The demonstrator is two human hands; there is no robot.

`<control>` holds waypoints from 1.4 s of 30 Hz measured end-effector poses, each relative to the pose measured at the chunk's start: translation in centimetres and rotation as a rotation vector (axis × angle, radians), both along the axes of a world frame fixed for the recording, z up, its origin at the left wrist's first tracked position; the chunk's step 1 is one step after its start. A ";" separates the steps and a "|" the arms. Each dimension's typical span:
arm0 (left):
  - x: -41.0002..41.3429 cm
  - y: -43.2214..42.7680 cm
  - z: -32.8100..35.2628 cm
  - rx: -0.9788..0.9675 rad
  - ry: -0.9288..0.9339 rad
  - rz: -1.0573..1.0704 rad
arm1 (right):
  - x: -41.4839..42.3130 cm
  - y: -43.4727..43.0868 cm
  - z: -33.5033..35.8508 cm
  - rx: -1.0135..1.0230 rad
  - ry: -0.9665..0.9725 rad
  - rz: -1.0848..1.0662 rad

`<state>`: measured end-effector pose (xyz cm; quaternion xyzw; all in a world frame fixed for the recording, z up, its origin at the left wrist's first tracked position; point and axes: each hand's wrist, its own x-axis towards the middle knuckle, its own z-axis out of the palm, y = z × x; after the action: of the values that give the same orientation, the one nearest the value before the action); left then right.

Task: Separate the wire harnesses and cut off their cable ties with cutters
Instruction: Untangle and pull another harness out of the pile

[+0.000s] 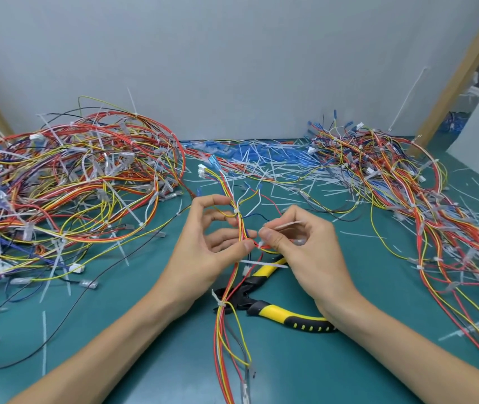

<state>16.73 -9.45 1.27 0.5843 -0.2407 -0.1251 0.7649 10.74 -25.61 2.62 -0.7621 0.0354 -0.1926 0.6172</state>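
The left hand (212, 240) is curled into a ring. Its thumb and forefinger pinch a wire harness of red, yellow and orange leads (239, 225) at the point where the harness passes between the two hands. The right hand (302, 246) is closed to a pinch, with thumb and forefinger gripping a translucent white plastic cable tie (289, 223). The tail of the tie projects toward 3 o'clock, and its inner end lies at the harness, just beside the left thumb.

The harness runs from a small white connector (201, 170) at 12 o'clock, down through the hands, to the near edge at 6 o'clock. A second white tie (236, 211) is fitted just above the left fingers, and a third (221, 301) below the hands.

Cutters with yellow-and-black handles (264, 306) lie flat on the teal desk (145, 316) at 6 o'clock, with no hand on them. The harness crosses their head, and one handle passes under the right wrist.

A large tangled heap of multicoloured harnesses (72, 185) lies at 9 to 10 o'clock. A second heap (401, 182) lies at 2 to 3 o'clock. Scattered white and blue tie offcuts (261, 158) lie at 12 o'clock.

A pale grey wall panel (232, 68) closes the far side of the desk. A slanted wooden strut (459, 77) stands at the right.
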 end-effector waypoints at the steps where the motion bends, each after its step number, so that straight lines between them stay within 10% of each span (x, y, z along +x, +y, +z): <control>1: 0.1 0.1 0.0 -0.006 0.005 -0.001 | -0.1 0.1 0.1 0.018 0.001 0.026; 27: -0.4 -0.5 -0.2 0.232 -0.243 0.188 | 0.1 0.2 -0.2 -0.018 -0.021 -0.016; 42: 1.1 0.5 -0.4 -0.268 0.237 -0.045 | 0.2 0.3 0.2 -0.061 0.080 0.010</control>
<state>17.83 -8.98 0.85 0.4525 -0.1763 -0.1773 0.8560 10.96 -25.26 2.81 -0.7878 0.0504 -0.1597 0.5927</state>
